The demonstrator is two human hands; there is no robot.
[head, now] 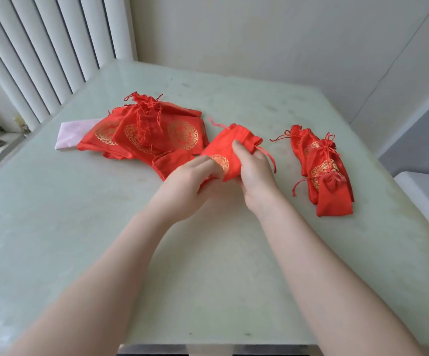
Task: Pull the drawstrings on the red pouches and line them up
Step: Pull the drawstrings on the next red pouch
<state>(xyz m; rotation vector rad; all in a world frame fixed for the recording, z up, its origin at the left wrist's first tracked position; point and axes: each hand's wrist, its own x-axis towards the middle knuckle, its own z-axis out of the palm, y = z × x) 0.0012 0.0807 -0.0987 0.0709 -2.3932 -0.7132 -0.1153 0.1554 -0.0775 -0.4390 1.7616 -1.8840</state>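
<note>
Both bare forearms reached forward over the table, converging toward the middle. The left hand [187, 181] was turned palm-down, fingers curled under and gripping the red pouch [223, 152] at its lower end. The right hand [253, 168] pinched the pouch near its gathered neck (thumb on top, fingers hidden beneath).

Soft, bright daylight; slight blur, wide-angle bending.

A pale green table [80, 227] carries a loose pouch pile [151, 132], a pink cloth [74, 133] and a cinched pouch row [324, 168].
</note>
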